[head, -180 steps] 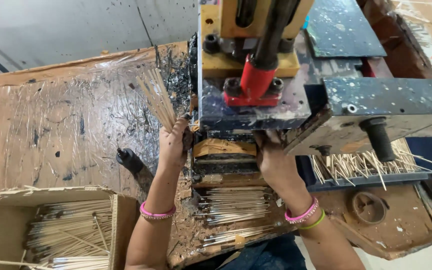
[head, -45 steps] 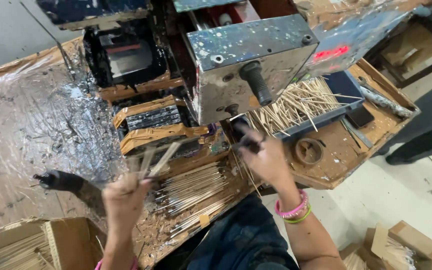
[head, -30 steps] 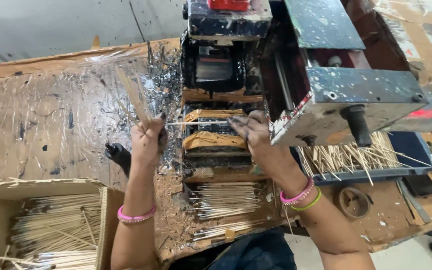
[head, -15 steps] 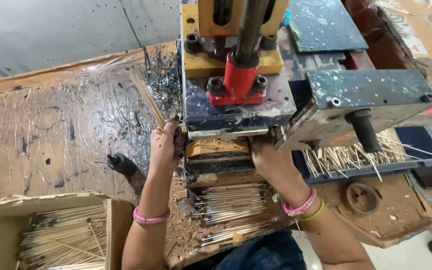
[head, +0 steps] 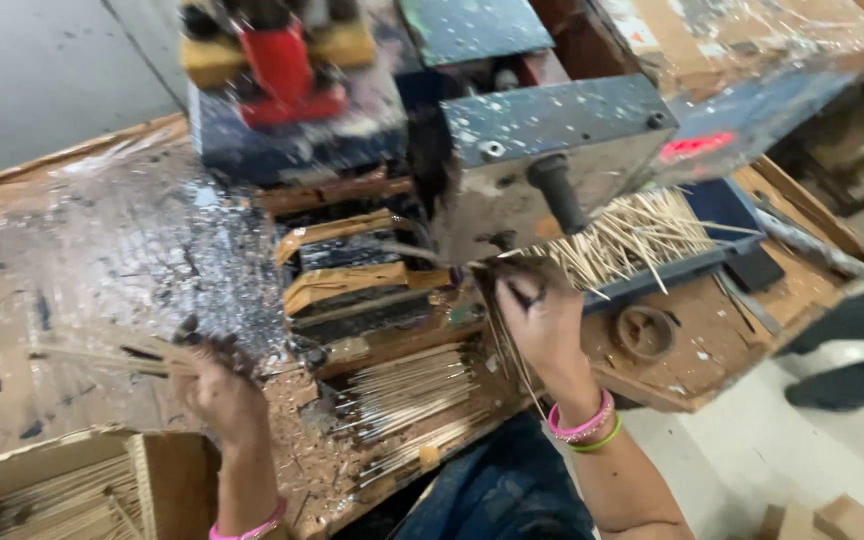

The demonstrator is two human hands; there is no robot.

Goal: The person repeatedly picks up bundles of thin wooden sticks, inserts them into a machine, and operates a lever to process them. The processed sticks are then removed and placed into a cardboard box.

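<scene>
My left hand [head: 217,388] is closed around a blurred bundle of thin pale sticks [head: 102,352] that points left over the stained workbench [head: 72,260]. My right hand [head: 542,322] pinches a few thin sticks [head: 514,365] just below the grey metal block and black lever [head: 557,190] of the machine [head: 352,270]. Between my hands a heap of dark-coated sticks [head: 407,400] lies on the bench's front edge. Both wrists wear pink bands.
A blue tray of bare sticks [head: 642,235] sits right of the machine. A cardboard box of sticks [head: 47,495] stands at the lower left. The machine's red and yellow head [head: 277,60] hangs above. A round ring [head: 644,332] lies on the wooden board. Dark trouser legs [head: 852,345] show at right.
Both hands have come away from the machine's slot: the left drew back to the left with its bundle, the right moved right and down with a few sticks. The view swung right.
</scene>
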